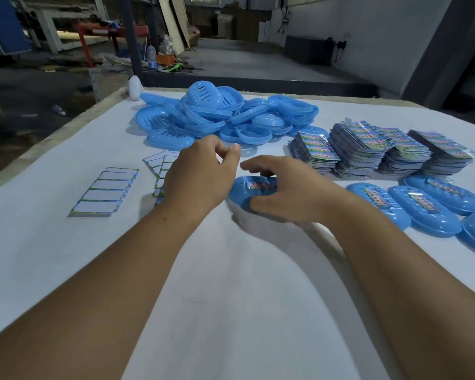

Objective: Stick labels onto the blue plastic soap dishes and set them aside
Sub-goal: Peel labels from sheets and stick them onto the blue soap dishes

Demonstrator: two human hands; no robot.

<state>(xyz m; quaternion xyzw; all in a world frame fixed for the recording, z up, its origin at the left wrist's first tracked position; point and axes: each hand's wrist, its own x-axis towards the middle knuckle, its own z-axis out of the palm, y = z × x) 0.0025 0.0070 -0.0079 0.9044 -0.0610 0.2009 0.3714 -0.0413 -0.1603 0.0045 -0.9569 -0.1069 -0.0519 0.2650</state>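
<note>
Head view showed the right hand (283, 193) curled around a labelled soap dish (242, 194) at table (231, 297) centre; the left hand (200, 174), loosely curled, held nothing. Unlabelled dishes (225, 113) were piled at twelve o'clock, label stacks (381, 149) at two.

No print can be read. The label (261, 185) on the soap dish (240, 194) carries red marks, too blurred to make out; the stacked labels (381, 149) show only coloured patterns.

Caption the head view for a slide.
Right hand holds a labelled blue soap dish; left hand hovers beside it.
</note>
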